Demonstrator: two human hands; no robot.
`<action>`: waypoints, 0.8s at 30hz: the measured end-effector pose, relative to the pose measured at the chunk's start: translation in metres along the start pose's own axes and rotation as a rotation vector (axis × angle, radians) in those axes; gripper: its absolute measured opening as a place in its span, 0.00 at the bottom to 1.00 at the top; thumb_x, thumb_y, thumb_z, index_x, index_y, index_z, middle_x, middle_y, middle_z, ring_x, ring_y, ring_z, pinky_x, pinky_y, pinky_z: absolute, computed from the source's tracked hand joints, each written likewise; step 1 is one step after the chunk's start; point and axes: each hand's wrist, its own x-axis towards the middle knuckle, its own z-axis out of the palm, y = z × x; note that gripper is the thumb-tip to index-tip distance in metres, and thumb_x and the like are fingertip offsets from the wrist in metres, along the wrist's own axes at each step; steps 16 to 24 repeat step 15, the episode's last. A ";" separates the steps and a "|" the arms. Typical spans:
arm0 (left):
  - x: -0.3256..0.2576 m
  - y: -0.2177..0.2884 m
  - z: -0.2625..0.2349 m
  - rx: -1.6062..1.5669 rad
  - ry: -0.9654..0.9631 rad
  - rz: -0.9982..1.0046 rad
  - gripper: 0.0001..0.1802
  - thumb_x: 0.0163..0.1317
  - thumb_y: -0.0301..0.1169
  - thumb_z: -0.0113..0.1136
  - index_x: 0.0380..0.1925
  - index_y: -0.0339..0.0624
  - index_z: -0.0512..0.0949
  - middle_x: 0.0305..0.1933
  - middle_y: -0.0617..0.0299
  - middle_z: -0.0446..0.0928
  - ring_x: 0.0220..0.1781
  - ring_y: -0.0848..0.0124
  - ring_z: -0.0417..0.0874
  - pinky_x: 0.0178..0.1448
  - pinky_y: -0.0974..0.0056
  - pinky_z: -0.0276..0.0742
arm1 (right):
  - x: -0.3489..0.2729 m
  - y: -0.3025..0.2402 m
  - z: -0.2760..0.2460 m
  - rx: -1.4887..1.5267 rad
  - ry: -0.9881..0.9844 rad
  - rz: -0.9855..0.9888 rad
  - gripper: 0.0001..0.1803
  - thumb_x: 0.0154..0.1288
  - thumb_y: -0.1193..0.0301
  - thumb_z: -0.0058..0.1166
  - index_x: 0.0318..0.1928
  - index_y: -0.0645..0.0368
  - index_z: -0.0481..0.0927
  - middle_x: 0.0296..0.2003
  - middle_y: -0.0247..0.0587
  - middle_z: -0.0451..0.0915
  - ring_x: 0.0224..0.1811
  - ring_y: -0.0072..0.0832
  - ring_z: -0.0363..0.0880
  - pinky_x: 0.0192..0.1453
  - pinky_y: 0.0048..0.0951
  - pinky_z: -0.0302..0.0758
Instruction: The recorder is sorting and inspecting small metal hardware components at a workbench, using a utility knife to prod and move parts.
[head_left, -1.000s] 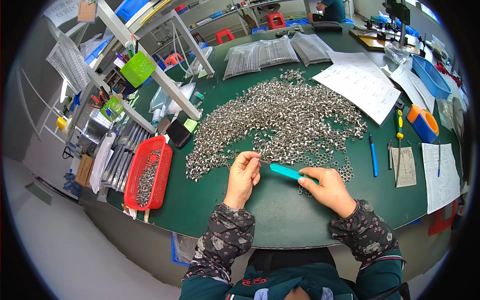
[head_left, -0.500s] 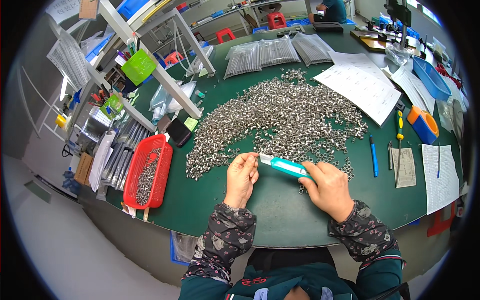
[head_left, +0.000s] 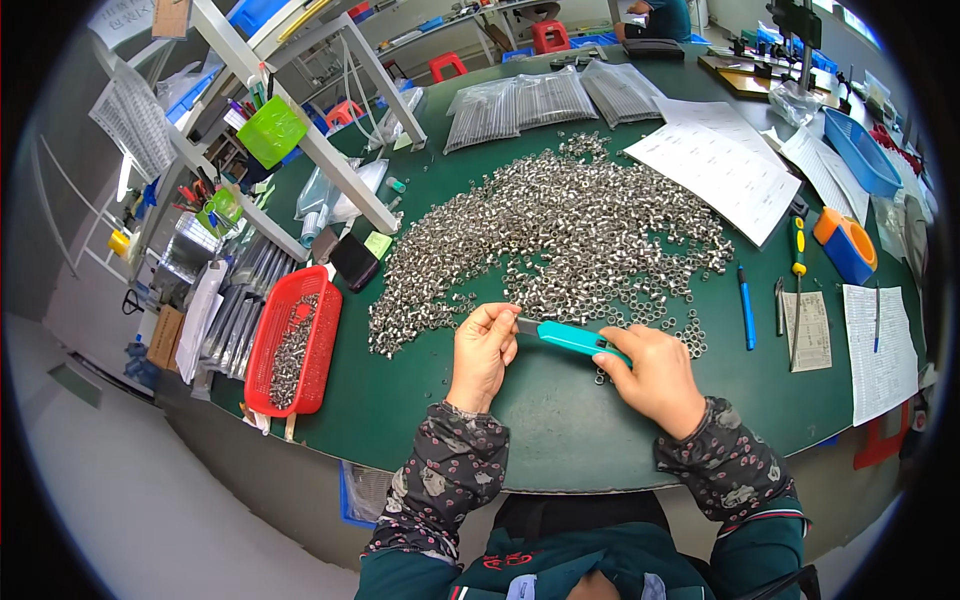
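Observation:
My right hand (head_left: 655, 375) is wrapped round the handle of a teal utility knife (head_left: 580, 339). Its blade (head_left: 527, 326) is out and points left, toward my other hand. There, my left hand (head_left: 482, 355) pinches thumb and forefinger together right at the blade's tip. Whatever sits between those fingertips is too small and covered to make out. Just beyond both hands spreads a wide heap of small shiny metal rings (head_left: 590, 215) on the green tabletop (head_left: 545, 430). A few loose rings lie close by my right hand.
A red plastic basket (head_left: 328, 345) with more metal pieces stands at left, near a black case (head_left: 354, 263). Bagged metal tubes (head_left: 550, 102) and paper sheets (head_left: 715, 170) lie behind the heap. To the right are a blue pen (head_left: 747, 310), a screwdriver (head_left: 798, 262) and a tape dispenser (head_left: 845, 246).
The knife has turned slightly in my right hand; its blade looked bright before and appears darker now. My left hand keeps its pinch at the blade tip.

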 end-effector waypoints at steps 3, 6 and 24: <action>0.001 -0.001 -0.002 -0.138 0.005 -0.010 0.08 0.60 0.29 0.51 0.33 0.35 0.73 0.23 0.66 0.69 0.17 0.84 0.61 0.17 0.79 0.58 | 0.002 -0.006 -0.002 -0.230 0.131 -0.200 0.14 0.46 0.68 0.58 0.35 0.57 0.75 0.19 0.37 0.67 0.22 0.32 0.70 0.22 0.32 0.67; 0.001 0.001 -0.002 -0.265 0.049 -0.075 0.09 0.60 0.30 0.51 0.34 0.35 0.73 0.24 0.65 0.68 0.17 0.83 0.61 0.17 0.79 0.58 | 0.004 -0.004 -0.006 -0.185 0.217 -0.144 0.14 0.47 0.67 0.57 0.37 0.57 0.75 0.19 0.37 0.68 0.22 0.33 0.70 0.22 0.33 0.67; 0.002 0.000 -0.003 -0.214 0.027 -0.061 0.08 0.60 0.29 0.50 0.35 0.36 0.72 0.26 0.64 0.69 0.18 0.83 0.62 0.18 0.79 0.60 | 0.001 0.006 0.000 0.057 -0.071 0.063 0.16 0.53 0.61 0.53 0.40 0.55 0.77 0.24 0.42 0.75 0.26 0.39 0.75 0.27 0.36 0.69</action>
